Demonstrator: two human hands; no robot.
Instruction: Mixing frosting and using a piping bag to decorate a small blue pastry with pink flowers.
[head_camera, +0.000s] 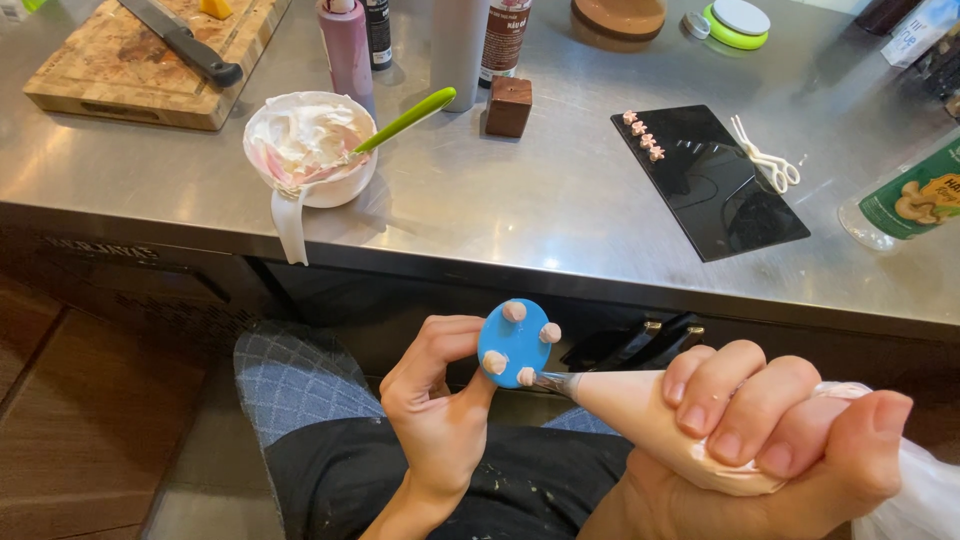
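Risk: a hard squeeze could have smeared the small pink blobs (516, 311), or a tilt dropped them. The left hand (437, 395) was closed on the stem of a blue disc (511, 343), held below the tabletop (520, 200) edge. The right hand (770, 430) was clamped around a piping bag (640, 415), its metal tip (553, 383) touching the disc.

Two bare hands, left hand (440, 385) at lower centre of the frame and right hand (780, 430) at lower right, no rings, no watch, no gloves, no sleeves reaching the wrists. Short, unpainted nails on the fingers (735, 385) of the right. Below them, a dark apron (340, 480) across the lap, flecked with small pale specks near the bottom edge, and grey-blue checked trousers (295, 375) showing at lower left over one knee.
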